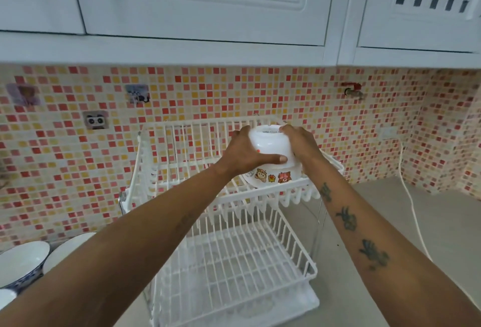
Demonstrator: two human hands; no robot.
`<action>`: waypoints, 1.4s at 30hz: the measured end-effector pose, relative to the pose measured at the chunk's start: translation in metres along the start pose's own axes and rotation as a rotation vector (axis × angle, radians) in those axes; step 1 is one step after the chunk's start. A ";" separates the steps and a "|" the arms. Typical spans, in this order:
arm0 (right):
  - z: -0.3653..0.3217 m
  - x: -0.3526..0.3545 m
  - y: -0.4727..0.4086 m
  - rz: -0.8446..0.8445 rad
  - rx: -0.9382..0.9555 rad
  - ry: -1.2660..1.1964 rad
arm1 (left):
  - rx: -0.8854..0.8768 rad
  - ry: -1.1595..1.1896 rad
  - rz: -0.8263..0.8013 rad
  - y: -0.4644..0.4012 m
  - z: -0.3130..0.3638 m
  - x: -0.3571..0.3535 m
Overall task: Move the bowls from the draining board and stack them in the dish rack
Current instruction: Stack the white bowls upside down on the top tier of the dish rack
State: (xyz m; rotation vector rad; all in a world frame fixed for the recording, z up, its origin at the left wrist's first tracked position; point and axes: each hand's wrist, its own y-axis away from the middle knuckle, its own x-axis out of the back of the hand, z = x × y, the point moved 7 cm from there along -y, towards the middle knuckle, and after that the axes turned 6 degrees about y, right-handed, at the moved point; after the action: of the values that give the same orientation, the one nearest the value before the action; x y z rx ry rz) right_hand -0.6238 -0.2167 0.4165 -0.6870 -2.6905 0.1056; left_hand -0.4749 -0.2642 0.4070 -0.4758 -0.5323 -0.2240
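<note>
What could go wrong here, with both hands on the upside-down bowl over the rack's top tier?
1. The cartoon bowl sits near the top tier's front edge; let go off-centre, it might tip forward off the rack.
2. The left hand and right hand grip a smooth, possibly wet surface, so it could slip.
3. The left forearm passes above the bowls at lower left; pulling back low could knock them.

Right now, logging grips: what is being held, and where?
Both hands, left hand and right hand, clasp the upside-down cartoon bowl by its opposite sides.

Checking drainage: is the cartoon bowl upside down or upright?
Upside down: the cartoon bowl shows its foot ring on top, rim facing the rack.
</note>
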 end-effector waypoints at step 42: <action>-0.032 -0.001 0.019 0.165 0.346 0.280 | 0.190 -0.059 -0.285 0.021 -0.001 0.009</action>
State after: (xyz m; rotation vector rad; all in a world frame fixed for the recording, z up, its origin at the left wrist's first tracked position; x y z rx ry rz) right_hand -0.6026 -0.2006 0.4429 -0.7484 -2.2689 0.4682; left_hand -0.4605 -0.2469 0.4031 -0.2208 -0.6723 -0.4291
